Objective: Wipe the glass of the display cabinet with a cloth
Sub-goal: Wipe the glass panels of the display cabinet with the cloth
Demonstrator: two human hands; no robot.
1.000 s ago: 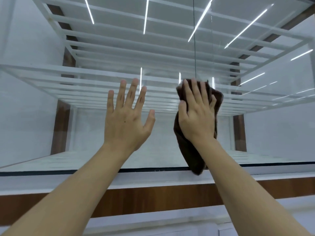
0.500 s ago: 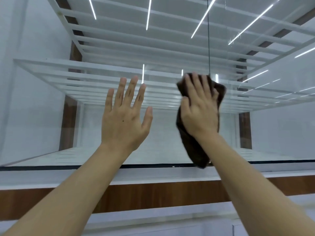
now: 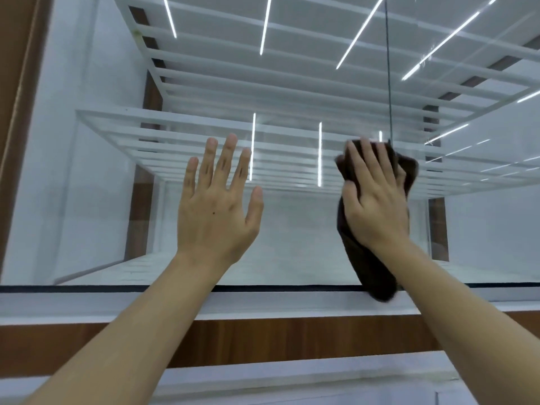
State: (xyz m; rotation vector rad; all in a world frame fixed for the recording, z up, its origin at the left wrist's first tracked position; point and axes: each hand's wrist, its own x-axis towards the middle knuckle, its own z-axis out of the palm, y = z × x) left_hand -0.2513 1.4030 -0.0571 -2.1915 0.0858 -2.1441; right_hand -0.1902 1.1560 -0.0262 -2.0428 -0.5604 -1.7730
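Note:
The display cabinet's glass front (image 3: pixel 295 223) fills the view, with white shelves and mirrored light strips behind it. A dark brown cloth (image 3: pixel 368 264) is pressed flat against the glass by my right hand (image 3: pixel 375 200), right of centre; its lower end hangs down to the black strip at the pane's bottom edge. A thin vertical seam (image 3: pixel 388 83) between two panes runs down to the top of the cloth. My left hand (image 3: pixel 216 206) rests flat on the glass left of the cloth, fingers spread, holding nothing.
Below the glass run a white ledge (image 3: pixel 263 302) and a brown wooden band (image 3: pixel 263 340). A brown wooden frame (image 3: pixel 14 112) borders the cabinet on the far left. White shelves (image 3: pixel 204 124) sit inside, behind the pane.
The view has swung left, bringing the wooden frame at the left into sight. My right hand and the cloth have moved slightly right along the glass, towards the seam. The left hand stays flat.

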